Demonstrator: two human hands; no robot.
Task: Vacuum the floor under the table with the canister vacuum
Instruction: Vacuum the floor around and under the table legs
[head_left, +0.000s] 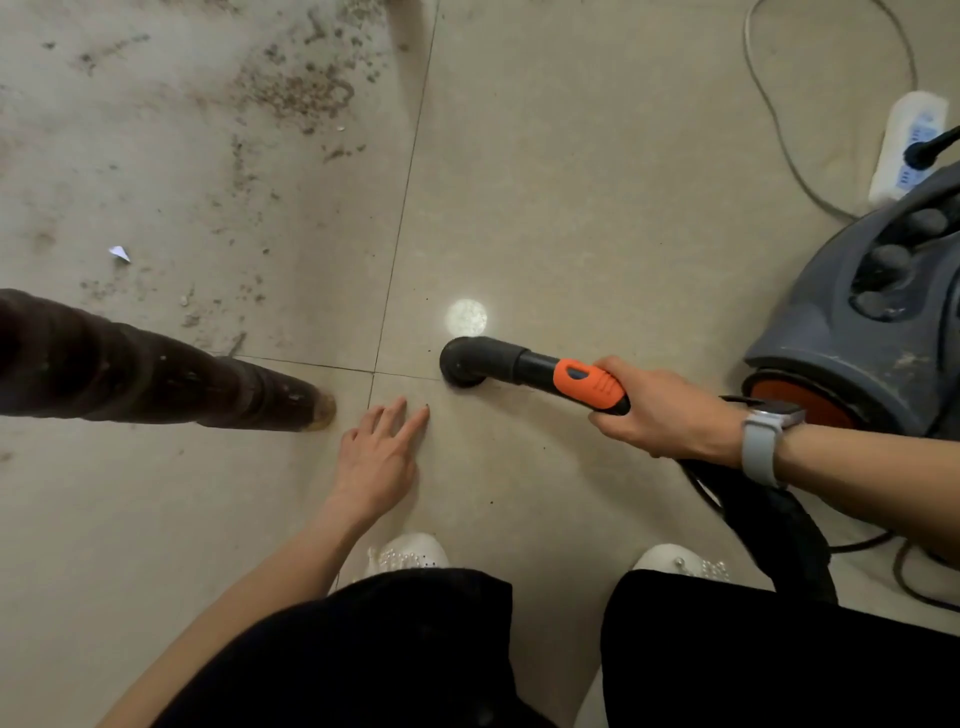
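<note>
My right hand (667, 415) grips the orange handle (589, 387) of the vacuum's black nozzle (467, 364), whose bent round end points down at the tiled floor (571, 208). The black hose (779, 530) runs back under my right wrist. The grey canister vacuum (878, 312) stands at the right edge. My left hand (382, 457) hovers with straight fingers just left of the nozzle, holding nothing. A dark turned table leg (156, 371) reaches in from the left, its foot near my left hand. Dirt and crumbs (291, 88) cover the tile at the upper left.
A white power strip (909, 145) with a black plug and a grey cable (774, 104) lie at the upper right. A small paper scrap (119, 253) sits at the left. My white shoes (410, 553) and black-clad knees fill the bottom. Black cords trail at the lower right.
</note>
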